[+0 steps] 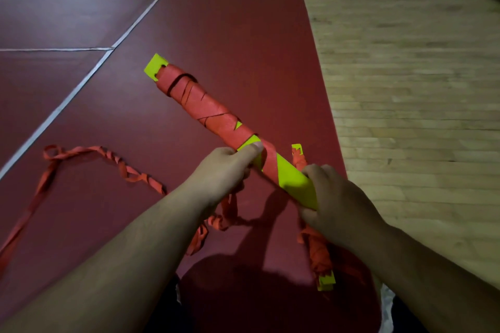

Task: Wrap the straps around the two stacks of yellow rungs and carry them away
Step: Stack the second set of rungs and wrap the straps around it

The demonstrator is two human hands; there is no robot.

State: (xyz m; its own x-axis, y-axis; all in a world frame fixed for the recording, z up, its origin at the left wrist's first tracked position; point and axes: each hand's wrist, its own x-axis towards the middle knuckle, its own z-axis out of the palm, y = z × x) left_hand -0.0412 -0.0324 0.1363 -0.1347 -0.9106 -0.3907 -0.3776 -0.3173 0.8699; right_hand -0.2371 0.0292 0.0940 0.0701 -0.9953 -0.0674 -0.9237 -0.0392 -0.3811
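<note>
— What's underfoot from where you stand?
— Mostly a red mat (216, 21), crossed by thin white lines (81, 85). Pale wooden floor (405, 76) runs along its right edge.
— And the rungs?
— The held stack (295, 178) of yellow rungs is up off the mat, slanting from far left down to near right. A red strap (216, 119) is wound around its far two-thirds. Only a notched yellow tip pokes out beyond the wrap, and a bare yellow stretch shows at the near end.
— Where does the rest of the strap go?
— The loose tail (78, 149) drops from under the left hand and trails across the mat to the left, twisted and looped.
— The other one?
— The second stack (320, 259) lies lower, just beside and partly under the right hand. It is wrapped in red along its middle, with yellow showing at both ends. Whether the right hand touches it I cannot tell.
— The hands, then?
— The left hand (224, 167) grasps the held stack at the near edge of the wrap, fingers curled beneath. Its thumb (253, 149) presses on top where strap meets yellow. The right hand (338, 197) is clenched round the bare near end of the same stack. So the stack runs between the two hands and on past the left one.
</note>
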